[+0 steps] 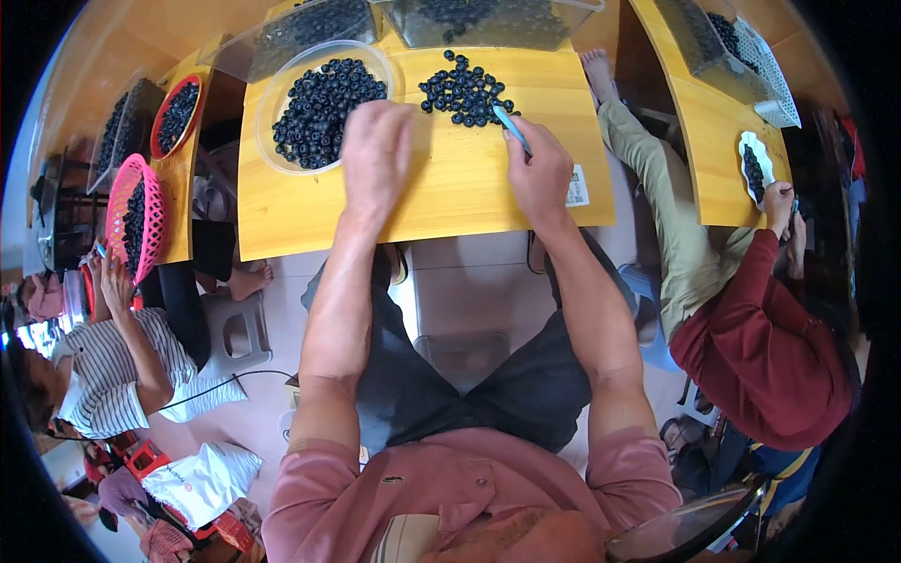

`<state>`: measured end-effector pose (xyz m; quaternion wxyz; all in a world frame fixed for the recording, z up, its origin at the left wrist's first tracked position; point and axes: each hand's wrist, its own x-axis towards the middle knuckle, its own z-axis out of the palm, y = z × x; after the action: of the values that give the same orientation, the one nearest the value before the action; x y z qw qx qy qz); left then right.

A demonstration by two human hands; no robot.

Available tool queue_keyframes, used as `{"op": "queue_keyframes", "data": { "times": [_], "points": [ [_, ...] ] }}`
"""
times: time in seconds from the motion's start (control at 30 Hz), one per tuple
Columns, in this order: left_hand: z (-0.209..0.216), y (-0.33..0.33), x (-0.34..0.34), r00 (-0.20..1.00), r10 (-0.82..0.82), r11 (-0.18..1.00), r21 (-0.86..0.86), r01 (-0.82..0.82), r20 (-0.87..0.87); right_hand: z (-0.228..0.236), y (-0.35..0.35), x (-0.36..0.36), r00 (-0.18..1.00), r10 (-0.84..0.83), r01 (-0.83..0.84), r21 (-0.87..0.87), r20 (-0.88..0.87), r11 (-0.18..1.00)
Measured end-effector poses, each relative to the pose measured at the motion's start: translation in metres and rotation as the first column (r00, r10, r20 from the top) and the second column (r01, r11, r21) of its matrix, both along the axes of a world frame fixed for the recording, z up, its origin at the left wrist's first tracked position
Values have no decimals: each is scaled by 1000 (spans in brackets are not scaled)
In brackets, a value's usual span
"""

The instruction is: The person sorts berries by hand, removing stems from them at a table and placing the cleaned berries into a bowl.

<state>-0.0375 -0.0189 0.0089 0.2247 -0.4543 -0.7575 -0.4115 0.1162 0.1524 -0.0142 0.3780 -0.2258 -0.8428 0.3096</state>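
My right hand grips a slim light-blue tool, whose tip reaches the near right edge of a loose pile of small dark round beads or berries on the wooden table. I cannot make out what kind of tool it is. Over the right rim of a round clear plastic bowl is my left hand, smeared by motion, so its fingers do not show clearly. Many of the same dark round pieces fill the bowl.
Clear bins of dark pieces stand along the table's far edge. A paper label lies at the right. People sit at neighbouring tables: one beside a pink basket at left, another by a white dish at right.
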Motion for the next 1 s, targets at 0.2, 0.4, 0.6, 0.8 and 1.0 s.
{"op": "queue_keyframes", "data": {
  "times": [0.2,0.4,0.6,0.8,1.0],
  "points": [
    [-17,40,21,985,-12,958,-282,60,170,-4,2,2,1000,17,-17,18,-23,1000],
    [-17,44,22,979,43,941,-336,27,198,-4,4,4,998,16,-14,33,-58,999],
    [-14,38,20,976,52,939,-343,24,210,-4,3,2,999,3,-1,74,-37,997],
    [-10,33,31,852,-47,993,-70,97,521,-4,3,5,1000,10,-10,60,-2,998],
    [-11,23,30,566,-100,995,74,69,818,-3,-4,2,999,45,-46,49,19,998]
  ]
}}
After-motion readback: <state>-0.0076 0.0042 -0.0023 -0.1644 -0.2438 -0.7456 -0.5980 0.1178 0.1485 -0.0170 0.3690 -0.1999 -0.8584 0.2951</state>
